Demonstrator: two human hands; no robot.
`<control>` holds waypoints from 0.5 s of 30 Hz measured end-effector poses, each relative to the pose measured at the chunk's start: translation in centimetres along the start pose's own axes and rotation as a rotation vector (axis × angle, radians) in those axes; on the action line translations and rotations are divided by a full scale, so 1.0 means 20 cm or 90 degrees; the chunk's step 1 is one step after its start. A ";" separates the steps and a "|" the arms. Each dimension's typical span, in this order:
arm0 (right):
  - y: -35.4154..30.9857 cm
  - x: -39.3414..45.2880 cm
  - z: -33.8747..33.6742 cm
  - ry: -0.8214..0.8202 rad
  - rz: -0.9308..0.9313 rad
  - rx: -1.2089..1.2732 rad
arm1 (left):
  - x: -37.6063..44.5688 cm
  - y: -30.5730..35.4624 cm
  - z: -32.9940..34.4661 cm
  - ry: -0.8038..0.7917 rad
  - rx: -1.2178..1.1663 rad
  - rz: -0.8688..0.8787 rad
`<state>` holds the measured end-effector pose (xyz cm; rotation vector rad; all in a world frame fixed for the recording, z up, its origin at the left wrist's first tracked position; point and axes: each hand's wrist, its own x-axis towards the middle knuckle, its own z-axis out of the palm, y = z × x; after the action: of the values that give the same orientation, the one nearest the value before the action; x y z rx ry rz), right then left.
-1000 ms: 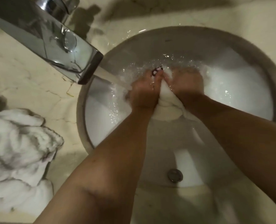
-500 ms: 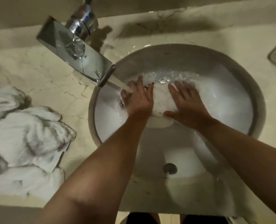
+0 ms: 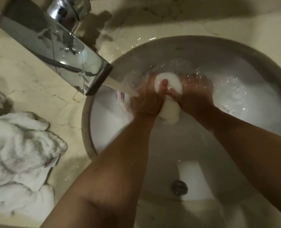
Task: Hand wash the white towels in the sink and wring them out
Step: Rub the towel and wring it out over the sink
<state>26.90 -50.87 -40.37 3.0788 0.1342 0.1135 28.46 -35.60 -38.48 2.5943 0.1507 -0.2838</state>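
A wet white towel (image 3: pixel 169 111) is bunched into a roll in the round white sink (image 3: pixel 268 89), under water running from the chrome tap (image 3: pixel 54 46). My left hand (image 3: pixel 146 101) grips the towel's left side with its thumb across the top bulge. From the right, my right hand (image 3: pixel 195 96) grips the same roll, fingers curled round it. Both hands sit side by side in splashing water. A small label (image 3: pixel 120 96) of the towel shows left of my left hand.
A heap of white towels (image 3: pixel 21 153) lies on the marble counter (image 3: pixel 29 83) left of the sink. The drain plug (image 3: pixel 179 186) sits at the sink's near side. The tap spout reaches over the sink's left rim.
Half a second ago both hands lay flat and spread on the towel. Now they have closed round it and squeezed it into a tight roll.
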 end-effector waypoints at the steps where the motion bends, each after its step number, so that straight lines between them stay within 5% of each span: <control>1: -0.01 0.02 0.00 0.007 0.005 -0.020 | 0.03 -0.01 0.03 0.043 -0.009 0.020; 5: -0.04 0.14 -0.07 -0.146 0.051 0.115 | 0.13 0.03 0.02 -0.007 0.113 -0.012; 9: -0.02 0.14 -0.11 -0.212 0.075 0.144 | 0.10 0.07 -0.03 -0.124 -0.004 -0.184; 15: -0.09 -0.04 -0.23 -0.289 0.141 0.271 | 0.00 0.02 -0.19 -0.222 -0.058 -0.084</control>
<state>25.61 -48.86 -35.90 3.4181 -0.2335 -0.6873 29.21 -33.97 -35.16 2.4041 0.2046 -0.7521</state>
